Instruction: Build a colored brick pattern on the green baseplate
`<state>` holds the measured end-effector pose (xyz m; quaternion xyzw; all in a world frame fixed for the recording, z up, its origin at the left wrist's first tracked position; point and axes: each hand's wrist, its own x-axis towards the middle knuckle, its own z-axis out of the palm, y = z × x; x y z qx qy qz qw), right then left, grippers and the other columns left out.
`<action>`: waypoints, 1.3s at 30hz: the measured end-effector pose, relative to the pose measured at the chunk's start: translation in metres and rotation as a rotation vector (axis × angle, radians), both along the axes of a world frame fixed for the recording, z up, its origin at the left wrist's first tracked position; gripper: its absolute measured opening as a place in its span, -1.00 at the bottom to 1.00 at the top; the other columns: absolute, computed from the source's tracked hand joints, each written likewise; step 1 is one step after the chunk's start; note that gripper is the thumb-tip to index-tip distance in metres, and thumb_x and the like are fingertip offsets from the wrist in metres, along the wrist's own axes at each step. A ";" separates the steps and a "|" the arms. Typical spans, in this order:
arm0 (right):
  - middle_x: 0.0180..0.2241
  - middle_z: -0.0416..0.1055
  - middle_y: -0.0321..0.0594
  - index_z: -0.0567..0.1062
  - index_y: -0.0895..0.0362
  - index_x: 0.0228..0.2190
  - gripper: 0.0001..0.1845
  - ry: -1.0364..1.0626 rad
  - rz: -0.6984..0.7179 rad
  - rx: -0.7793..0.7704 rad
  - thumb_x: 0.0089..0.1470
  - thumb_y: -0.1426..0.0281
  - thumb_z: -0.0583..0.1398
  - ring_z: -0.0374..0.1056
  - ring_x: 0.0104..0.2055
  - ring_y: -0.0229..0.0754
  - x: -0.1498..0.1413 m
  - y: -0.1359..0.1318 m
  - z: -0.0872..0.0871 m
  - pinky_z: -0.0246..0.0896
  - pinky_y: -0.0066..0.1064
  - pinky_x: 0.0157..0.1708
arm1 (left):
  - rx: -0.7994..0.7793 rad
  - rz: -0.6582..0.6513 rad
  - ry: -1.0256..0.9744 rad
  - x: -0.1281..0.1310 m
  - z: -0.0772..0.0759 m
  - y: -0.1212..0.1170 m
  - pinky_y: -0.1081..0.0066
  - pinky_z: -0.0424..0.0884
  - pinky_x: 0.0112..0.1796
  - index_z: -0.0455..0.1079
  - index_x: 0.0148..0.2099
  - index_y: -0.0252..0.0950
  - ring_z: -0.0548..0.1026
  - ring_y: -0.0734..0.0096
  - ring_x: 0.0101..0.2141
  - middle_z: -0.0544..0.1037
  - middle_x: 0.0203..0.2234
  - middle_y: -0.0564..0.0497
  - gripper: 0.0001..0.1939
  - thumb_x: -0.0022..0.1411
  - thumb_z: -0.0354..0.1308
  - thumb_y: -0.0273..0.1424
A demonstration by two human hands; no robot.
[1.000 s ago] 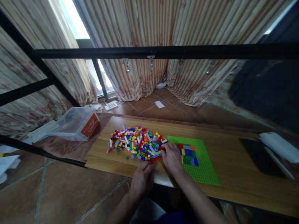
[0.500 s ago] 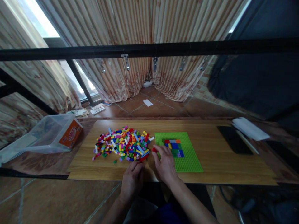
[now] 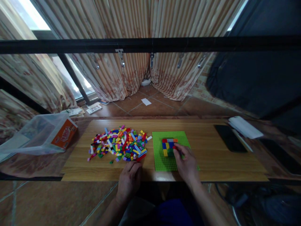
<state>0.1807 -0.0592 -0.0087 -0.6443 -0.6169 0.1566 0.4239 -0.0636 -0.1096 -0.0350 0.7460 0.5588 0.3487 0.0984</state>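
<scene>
A pile of small coloured bricks (image 3: 118, 145) lies on the wooden tabletop (image 3: 211, 157). Right of the pile is a green baseplate (image 3: 158, 157) with a small block of red, blue, yellow and green bricks (image 3: 168, 147) built on it. My right hand (image 3: 187, 163) rests on the baseplate, its fingertips pinched together at the right side of that block; a small brick seems to be between them but is mostly hidden. My left hand (image 3: 129, 180) lies flat on the table's near edge, just below the pile, with its fingers stretched out and nothing in them.
A clear plastic box with an orange label (image 3: 47, 133) lies on its side at the far left. A black phone (image 3: 229, 138) and a white flat object (image 3: 244, 127) sit at the right. A black metal bar (image 3: 150, 44) crosses overhead, with curtains behind it.
My right hand moved from the right edge of the brick pile, where it pinched a red brick, over to the built block on the baseplate. My left hand stayed put. The view swung left.
</scene>
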 end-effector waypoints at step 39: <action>-0.31 0.55 -0.07 0.55 0.17 -0.25 -0.60 0.089 -0.187 -0.204 -0.03 0.15 0.17 0.44 -0.29 -0.05 0.031 0.012 -0.010 0.30 -0.21 -0.22 | 0.023 0.012 0.052 0.003 0.003 0.001 0.39 0.44 -0.28 0.40 -0.21 -0.26 0.47 0.36 -0.29 0.50 -0.31 -0.03 -0.86 0.30 0.00 -0.47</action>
